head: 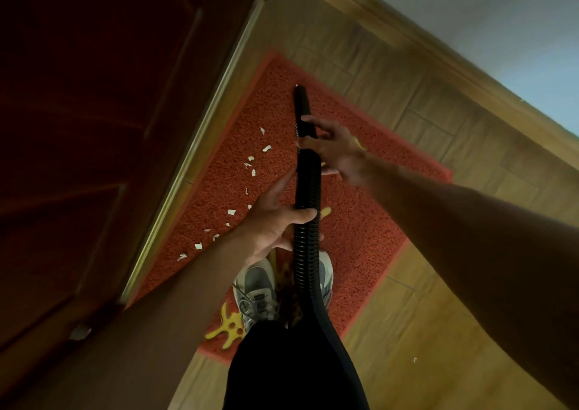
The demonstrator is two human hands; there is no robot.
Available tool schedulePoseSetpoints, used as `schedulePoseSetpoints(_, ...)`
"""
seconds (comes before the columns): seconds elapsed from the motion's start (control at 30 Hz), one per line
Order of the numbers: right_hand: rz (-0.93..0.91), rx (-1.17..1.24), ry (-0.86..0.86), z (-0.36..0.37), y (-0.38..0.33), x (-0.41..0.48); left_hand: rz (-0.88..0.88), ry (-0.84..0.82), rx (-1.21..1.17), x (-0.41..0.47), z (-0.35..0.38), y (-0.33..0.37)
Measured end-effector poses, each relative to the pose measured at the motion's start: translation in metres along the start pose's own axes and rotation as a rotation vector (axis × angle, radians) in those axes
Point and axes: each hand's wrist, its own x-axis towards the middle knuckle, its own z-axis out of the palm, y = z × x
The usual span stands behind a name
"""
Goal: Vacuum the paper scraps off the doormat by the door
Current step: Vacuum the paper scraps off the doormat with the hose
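Paper scraps (266,148): small white bits strung out in a loose line along the left side of the red doormat (360,237), close to its door-side edge, from the middle of the mat toward the near left corner. One stray bit (415,360) lies off the mat on the wood floor (438,284) at near right.

Black vacuum hose (308,190): it runs up the middle of the mat, right of the scraps, and its nozzle tip (299,91) points at the far part of the mat, where we see no scraps. We cannot tell whether the tip touches the pile.

Hands: the left hand (272,221) holds the ribbed section, its thumb wrapped across the front. The right hand (335,149) sits farther along, its fingers curled round the smooth tube just beyond the ribbing.

Surroundings: grey shoes (255,287) stand on the near half of the mat. The dark door (94,127) fills the left and a wooden baseboard (407,43) crosses the far right.

Step in hand, as we judge it: bringing the nozzle to the scraps. We would swing the tip left and draw it along the line from far to near, low and slow so that the suction lifts each bit from the coarse pile. The right hand would steer, and the left would feed slack and keep the hose clear of the feet. The near scraps beside the left forearm are easy to miss.
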Motion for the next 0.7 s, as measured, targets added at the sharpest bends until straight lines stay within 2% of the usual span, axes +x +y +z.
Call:
schedulePoseSetpoints(0.27, 0.001, 0.002, 0.019, 0.014, 0.001, 0.005, -0.004, -0.005, -0.005, -0.002, -0.012, 0.0)
schedulePoseSetpoints(0.7, 0.014, -0.038, -0.115, 0.064, 0.028, -0.02, -0.068, 0.028, -0.126, -0.051, -0.036, -0.04)
